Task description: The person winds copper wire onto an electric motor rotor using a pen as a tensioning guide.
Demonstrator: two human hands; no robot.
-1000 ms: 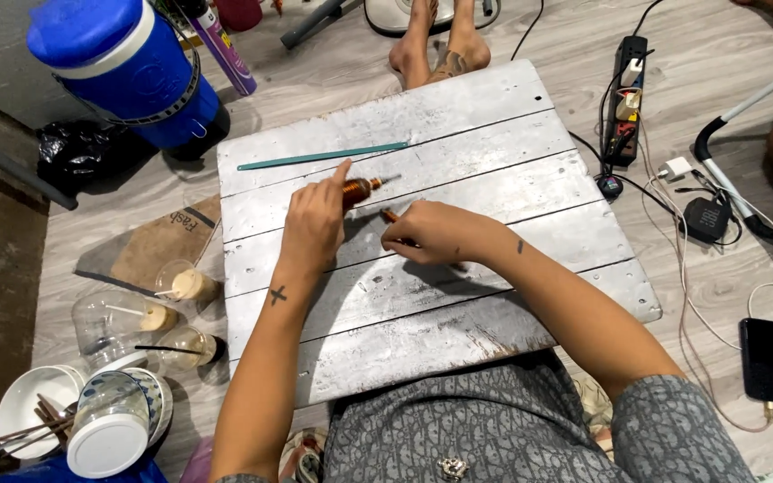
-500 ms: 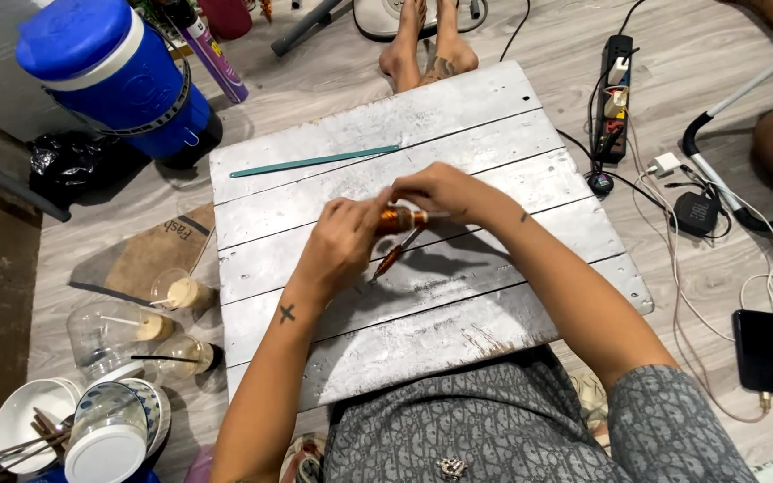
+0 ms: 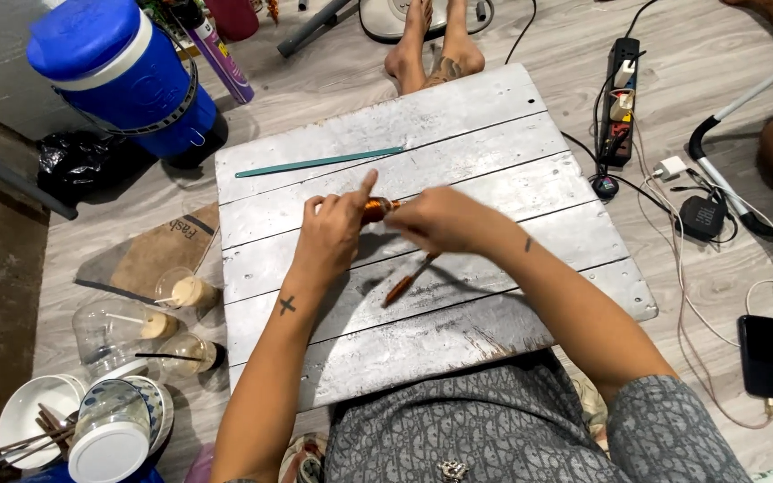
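Note:
My left hand (image 3: 333, 234) and my right hand (image 3: 440, 219) meet over the middle of a grey plank board (image 3: 458, 152). Between them they hold a small orange-brown coil-like piece (image 3: 376, 209); my left forefinger points up beside it. A thin orange-brown stick (image 3: 409, 280) slants down from under my right hand toward the board. A long teal strip (image 3: 319, 162) lies flat on the far part of the board, apart from both hands.
A blue cooler jug (image 3: 123, 76) stands at the far left. Plastic cups (image 3: 185, 291) and bowls (image 3: 33, 416) sit on the floor at left. A power strip (image 3: 619, 98), cables and a phone (image 3: 765, 356) lie at right. Someone's bare feet (image 3: 431, 49) rest beyond the board.
My hands have come together from apart and lifted the small orange-brown piece between them; the thin stick now hangs from my right hand. The view has shifted slightly.

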